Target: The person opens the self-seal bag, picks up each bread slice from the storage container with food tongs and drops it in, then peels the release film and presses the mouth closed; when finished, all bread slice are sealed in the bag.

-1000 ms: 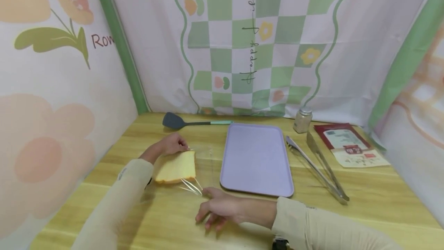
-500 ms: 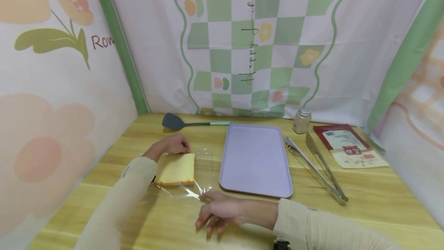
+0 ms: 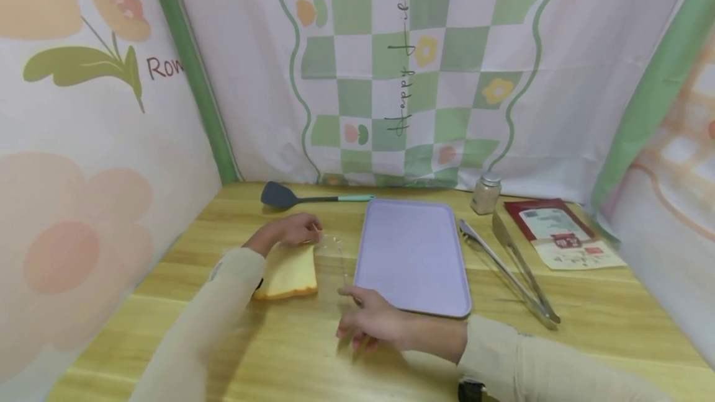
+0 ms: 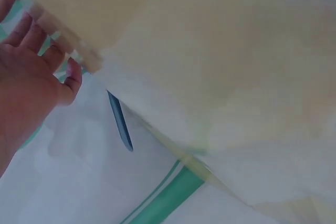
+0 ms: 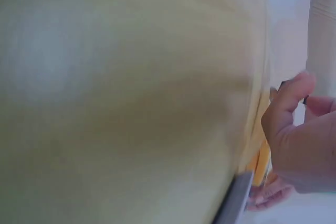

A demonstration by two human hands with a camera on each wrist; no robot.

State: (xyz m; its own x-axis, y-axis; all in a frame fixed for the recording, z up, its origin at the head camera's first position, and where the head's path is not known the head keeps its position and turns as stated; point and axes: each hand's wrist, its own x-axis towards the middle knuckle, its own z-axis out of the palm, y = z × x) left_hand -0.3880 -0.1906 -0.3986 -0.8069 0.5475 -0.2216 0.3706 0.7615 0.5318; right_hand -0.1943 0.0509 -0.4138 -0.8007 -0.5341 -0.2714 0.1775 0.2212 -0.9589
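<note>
A square slice of bread (image 3: 289, 273) lies at the left of the wooden table, its crust toward me. Clear plastic film (image 3: 333, 265), nearly invisible, spreads from its right side; whether sheet or bag, I cannot tell. My left hand (image 3: 296, 229) is over the bread's far edge, fingertips pinching the film near the far right corner. In the left wrist view the left hand (image 4: 37, 66) shows bent fingers. My right hand (image 3: 377, 321) pinches the film's near right corner between thumb and index finger, other fingers loosely bent. The right wrist view shows the right hand (image 5: 302, 140) side-on.
A lilac tray (image 3: 413, 256) lies right of the film, close to the right hand. Behind is a dark spatula (image 3: 281, 195). Farther right are metal tongs (image 3: 516, 268), a lidded glass jar (image 3: 486, 194) and a red-and-white packet (image 3: 564, 234). Fabric walls enclose the table.
My left hand has moved right along the bread's far edge to the film's far corner. The right hand has shifted right and slightly away from me, and the film lies straighter between them.
</note>
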